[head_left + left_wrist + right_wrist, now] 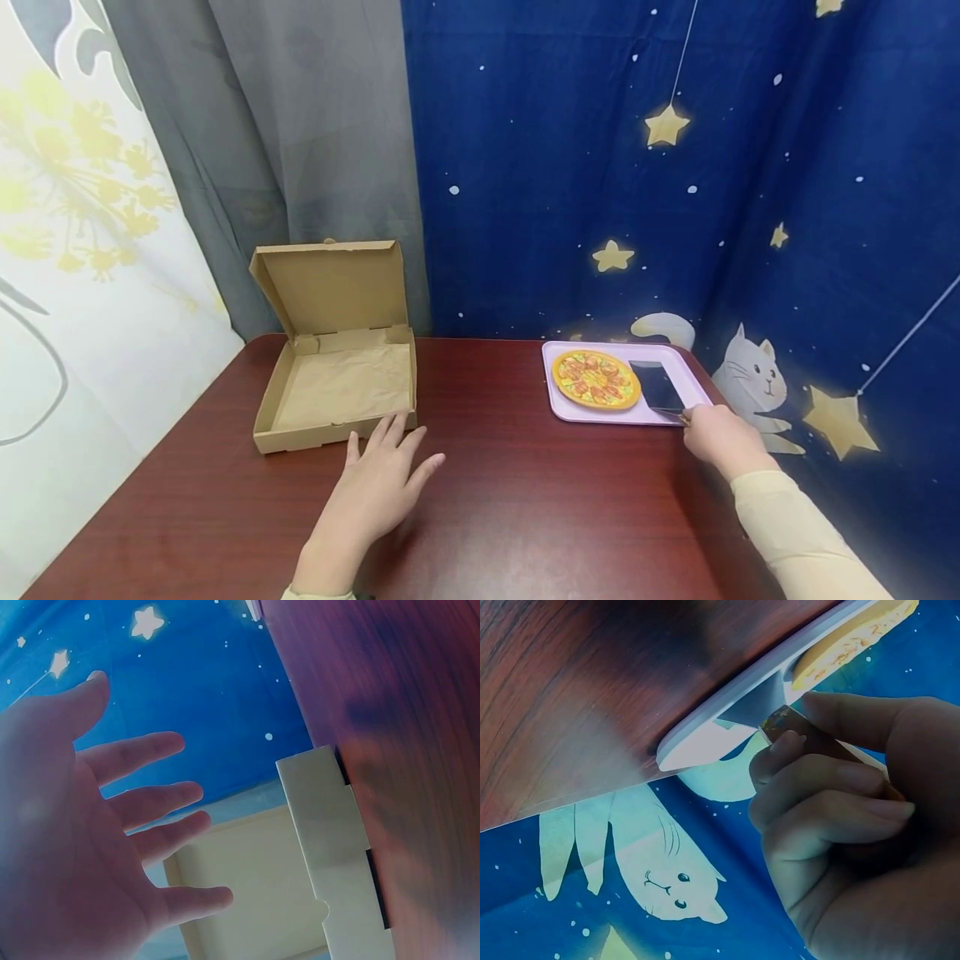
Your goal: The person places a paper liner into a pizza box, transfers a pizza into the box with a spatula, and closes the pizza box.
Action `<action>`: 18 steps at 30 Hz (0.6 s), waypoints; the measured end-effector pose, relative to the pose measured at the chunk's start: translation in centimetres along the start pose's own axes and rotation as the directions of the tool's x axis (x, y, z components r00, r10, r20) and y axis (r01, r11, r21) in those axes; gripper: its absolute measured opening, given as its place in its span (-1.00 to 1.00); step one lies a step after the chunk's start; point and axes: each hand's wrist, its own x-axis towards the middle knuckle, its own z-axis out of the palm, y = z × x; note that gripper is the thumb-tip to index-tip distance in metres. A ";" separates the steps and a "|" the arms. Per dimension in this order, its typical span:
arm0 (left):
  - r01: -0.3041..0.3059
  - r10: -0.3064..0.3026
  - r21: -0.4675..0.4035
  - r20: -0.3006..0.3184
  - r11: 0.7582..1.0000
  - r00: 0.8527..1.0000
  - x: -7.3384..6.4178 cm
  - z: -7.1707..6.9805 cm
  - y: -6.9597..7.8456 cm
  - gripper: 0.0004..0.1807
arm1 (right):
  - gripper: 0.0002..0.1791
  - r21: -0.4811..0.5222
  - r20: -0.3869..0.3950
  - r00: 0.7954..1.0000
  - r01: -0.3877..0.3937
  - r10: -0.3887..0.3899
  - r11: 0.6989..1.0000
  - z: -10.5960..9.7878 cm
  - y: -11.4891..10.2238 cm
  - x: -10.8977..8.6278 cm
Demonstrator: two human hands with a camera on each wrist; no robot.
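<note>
My right hand [722, 437] grips the brown handle [819, 741] of a spatula with a wide, flat, shiny blade [657, 387]. That blade lies on the right part of a pale pink tray [688, 379], beside a round toy-like pizza [596, 380] with an orange crust. Over the table in front of an opened cardboard pizza box [337, 292], my left hand [381, 483] is spread with its fingers apart and holds nothing. In the left wrist view, the box's front wall [326, 847] stands beyond the fingertips. Brown paper [348, 379] lines the box.
The dark red wooden table [517, 492] carries the box at the left and the tray at the far right corner. Grey curtain [345, 125] and blue star-patterned curtain [540, 208] hang right behind the table's back edge.
</note>
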 end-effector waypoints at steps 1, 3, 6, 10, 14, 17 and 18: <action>0.003 -0.003 0.000 0.003 1.000 1.000 0.0 0.0 0.0 -0.35 | -0.65 0.000 -0.002 1.000 0.001 -0.001 1.000 0.0 0.0 0.0; 0.001 -0.001 0.001 0.001 1.000 1.000 0.0 0.0 -0.1 -0.35 | -0.65 0.003 -0.007 1.000 -0.004 0.004 1.000 -0.1 -0.1 0.0; -0.003 0.003 0.004 -0.001 1.000 1.000 0.0 -0.1 0.0 -0.35 | -0.66 0.008 -0.014 1.000 -0.008 0.008 1.000 -0.3 -0.2 0.1; 0.001 -0.001 0.000 -0.003 1.000 1.000 0.0 -0.2 0.0 -0.35 | -0.71 0.001 -0.012 1.000 -0.006 0.006 1.000 -0.6 -0.4 0.0; 0.002 -0.002 -0.002 -0.004 1.000 1.000 0.0 -0.2 0.0 -0.36 | -0.78 0.002 -0.054 0.998 0.022 -0.022 1.000 -1.0 -0.4 -0.2; 0.002 -0.002 -0.001 -0.001 1.000 1.000 -0.1 -0.2 0.1 -0.35 | -0.82 0.017 -0.098 0.994 0.044 -0.042 0.999 -1.3 -0.4 -0.3; 0.003 -0.003 -0.002 0.001 1.000 1.000 -0.1 -0.2 0.1 -0.35 | -0.83 0.020 -0.109 0.993 0.050 -0.047 0.999 -1.4 -0.4 -0.3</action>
